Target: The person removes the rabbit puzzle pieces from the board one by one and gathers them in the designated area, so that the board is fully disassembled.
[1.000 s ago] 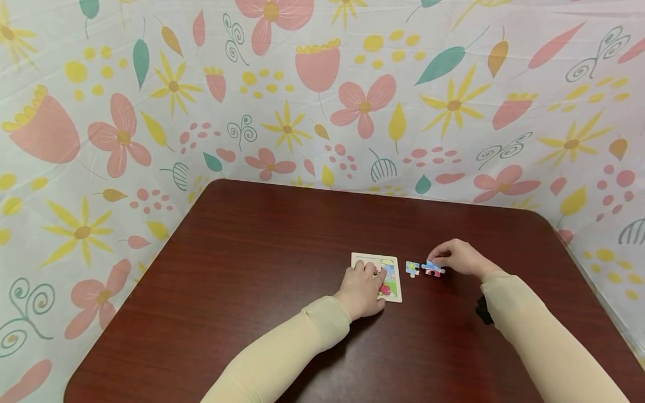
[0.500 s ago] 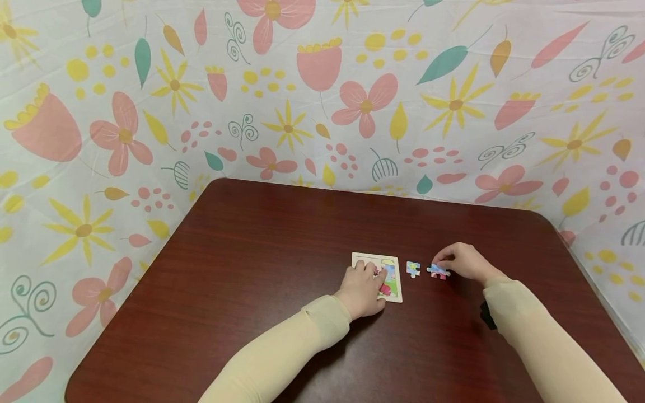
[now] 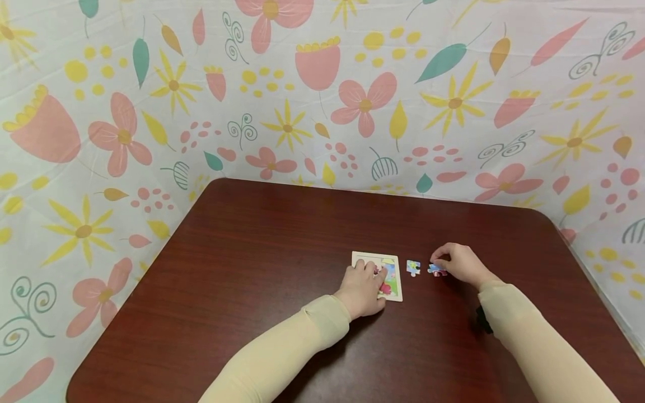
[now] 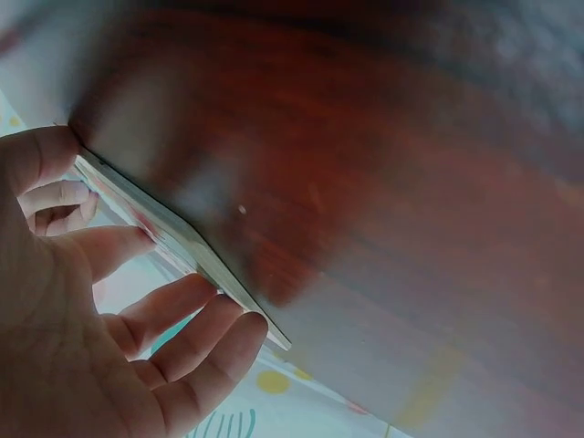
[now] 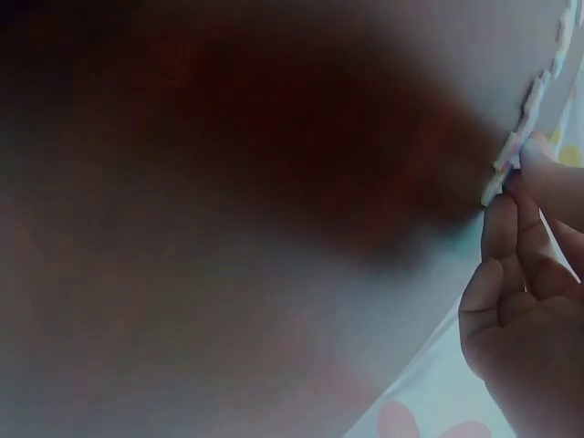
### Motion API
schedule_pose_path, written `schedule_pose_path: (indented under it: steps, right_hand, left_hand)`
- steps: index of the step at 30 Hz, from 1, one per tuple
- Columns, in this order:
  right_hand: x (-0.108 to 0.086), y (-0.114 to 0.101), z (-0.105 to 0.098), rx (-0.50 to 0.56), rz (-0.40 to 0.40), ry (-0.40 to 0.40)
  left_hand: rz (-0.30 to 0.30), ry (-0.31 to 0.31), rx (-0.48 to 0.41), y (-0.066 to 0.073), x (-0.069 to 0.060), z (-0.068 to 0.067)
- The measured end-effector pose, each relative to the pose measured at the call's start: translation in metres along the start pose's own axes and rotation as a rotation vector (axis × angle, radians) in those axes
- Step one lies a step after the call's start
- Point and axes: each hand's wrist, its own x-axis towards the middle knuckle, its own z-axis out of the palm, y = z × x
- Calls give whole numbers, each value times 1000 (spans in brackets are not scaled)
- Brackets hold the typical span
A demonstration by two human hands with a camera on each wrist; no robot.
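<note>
Several left fingers spread on puzzle board; right fingers pinch jigsaw piece.

we count two hands — one left hand and one right hand — and two sleeves, one left sleeve and one right sleeve. we find one table, one puzzle frame and, in the head view, two loose puzzle pieces: one piece plus another piece. we see one small black object. how many pieces lie in the frame we cannot tell, nor how many sheets make up the flowered cloth.
</note>
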Motion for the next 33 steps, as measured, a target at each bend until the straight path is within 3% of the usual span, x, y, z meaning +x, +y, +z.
schedule_pose_path:
  steps: [8, 14, 19, 25, 33]
  right_hand:
    - [-1, 1, 5, -2, 11, 24]
    - [-3, -1, 2, 15, 21, -2]
    - [-2, -8, -5, -10, -15, 21]
    - [9, -37, -11, -38, -57, 56]
    - [24, -78, 2, -76, -173, 63]
  left_hand:
    - [-2, 1, -2, 0, 0, 0]
    - [2, -1, -1, 0, -1, -1]
    - [0, -14, 9, -1, -1, -1]
    - [-5, -17, 2, -2, -1, -2]
    - [14, 1, -15, -1, -2, -2]
